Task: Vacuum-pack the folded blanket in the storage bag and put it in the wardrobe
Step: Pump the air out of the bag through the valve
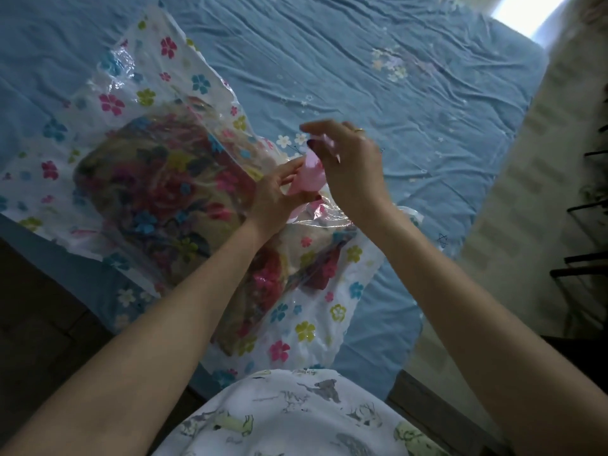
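1. The left hand (279, 195) pinches a pink plastic cap (307, 179) between thumb and fingers.
2. The right hand (348, 166) hovers just above the cap, fingers loosely curled and blurred; whether it touches the cap cannot be told.
3. Both hands sit over the clear flower-printed storage bag (158, 77).
4. The folded blanket (164, 195) lies inside the bag, dark floral pattern showing through.
5. The bag rests on the bed (362, 60), near its near edge, on a blue sheet.

White animal-print top (296, 419); ring (359, 130); bare forearms.
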